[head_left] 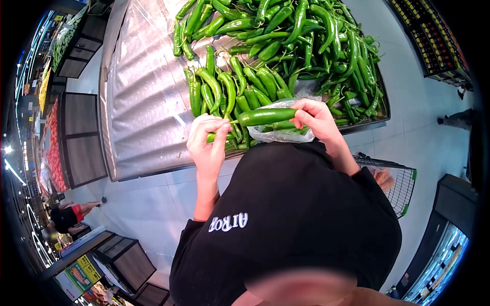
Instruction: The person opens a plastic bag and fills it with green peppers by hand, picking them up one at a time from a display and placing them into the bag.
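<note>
A large green chili pepper (265, 117) is stretched level between my two hands, in front of my chest. My left hand (206, 136) pinches it at the stem end. At the other end, the thumb and fingers of my right hand (317, 118) close on its tip. Just beneath lies a clear plastic bag (278, 135) with green peppers in it, by the near edge of the display. Beyond my hands, rows of loose green peppers (229, 84) and a bigger heap of peppers (311, 30) cover the stand's middle and right.
The display stand (138, 117) has a ridged, shiny liner on its left side. A shopping cart (400, 186) with something bagged stands close on my right. Farther left are other produce stands (80, 137) and a person in a dark top (66, 217). Shelves (434, 41) rise at the far right.
</note>
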The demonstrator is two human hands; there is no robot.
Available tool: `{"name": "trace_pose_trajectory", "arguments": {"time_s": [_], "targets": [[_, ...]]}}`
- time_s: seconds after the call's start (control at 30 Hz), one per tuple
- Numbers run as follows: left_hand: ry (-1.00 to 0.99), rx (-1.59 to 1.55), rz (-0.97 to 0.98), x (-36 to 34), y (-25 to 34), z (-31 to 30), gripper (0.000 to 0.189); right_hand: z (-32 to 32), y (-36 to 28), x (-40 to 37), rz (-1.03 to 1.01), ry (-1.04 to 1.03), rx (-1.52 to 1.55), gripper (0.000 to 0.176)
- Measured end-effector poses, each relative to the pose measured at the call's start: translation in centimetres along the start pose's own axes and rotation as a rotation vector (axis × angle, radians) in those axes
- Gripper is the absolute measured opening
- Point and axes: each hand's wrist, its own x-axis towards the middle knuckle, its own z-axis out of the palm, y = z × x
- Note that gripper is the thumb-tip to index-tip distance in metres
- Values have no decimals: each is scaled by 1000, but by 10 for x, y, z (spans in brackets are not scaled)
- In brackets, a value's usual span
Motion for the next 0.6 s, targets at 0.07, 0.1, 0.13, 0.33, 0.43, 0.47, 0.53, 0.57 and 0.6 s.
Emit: {"name": "trace_pose_trajectory", "arguments": {"time_s": [0.07,0.1,0.13,0.33,0.43,0.47,0.53,0.57,0.6], "targets": [[-35,-18,-131,-6,-4,5,10,3,2,-3,-78,65,-122,32],[-80,11,-183,-11,-6,6,12,1,5,-4,-57,65,-68,37],[-124,40,-234,-15,-9,7,14,-1,12,-4,-38,64,-14,41],[-216,-214,-464,-23,-12,18,24,2,11,-7,3,130,13,66],[-243,-313,-564,-23,-8,23,23,-4,17,-9,0,165,68,63],[-269,-257,-571,-24,-11,24,23,-3,16,-8,-8,184,-28,61],[-246,-334,-513,-25,-9,30,24,3,2,-6,-25,225,-220,58],[-237,-375,-485,-26,-7,33,25,1,-3,-7,-9,244,-277,56],[-299,-348,-528,-26,-10,32,19,-4,-8,-7,8,263,-334,53]]}}
